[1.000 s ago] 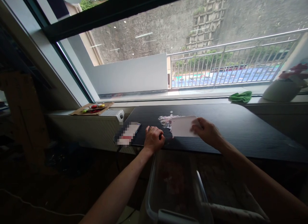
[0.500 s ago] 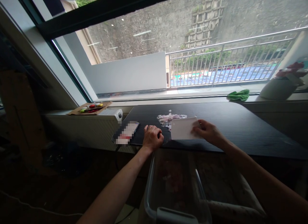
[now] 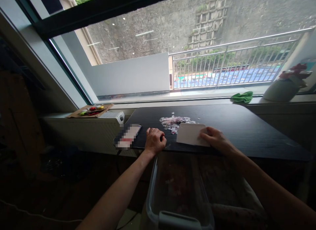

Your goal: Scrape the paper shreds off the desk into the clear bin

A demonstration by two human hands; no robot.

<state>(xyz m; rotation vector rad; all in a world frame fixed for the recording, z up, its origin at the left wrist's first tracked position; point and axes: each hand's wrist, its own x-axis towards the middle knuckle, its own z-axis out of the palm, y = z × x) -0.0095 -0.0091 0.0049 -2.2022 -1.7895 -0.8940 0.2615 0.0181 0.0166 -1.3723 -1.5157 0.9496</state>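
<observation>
My right hand (image 3: 216, 137) grips the right end of a flat white card (image 3: 191, 133) between thumb and fingers. The card stands tilted above the near part of the dark table (image 3: 229, 124). Just behind its left end lies a heap of small torn paper scraps (image 3: 172, 121), partly covered by the card. My left hand (image 3: 155, 139) rests at the table's front edge with its fingers curled in; what it holds, if anything, is hidden. Below the edge, between my arms, stands a clear plastic bin (image 3: 151, 190) with dim, pinkish scraps inside.
Left on the table lies a phone (image 3: 128, 136), its screen blurred out. Beside the table a radiator (image 3: 98, 131) carries cardboard (image 3: 74, 114) with colourful small items. A green cloth (image 3: 242, 97) and a spray bottle (image 3: 283, 86) stand along the windowsill.
The right hand and the card have shifted slightly right and toward me, showing more of the scraps. My left hand stays at the edge. The whole view has moved a little.
</observation>
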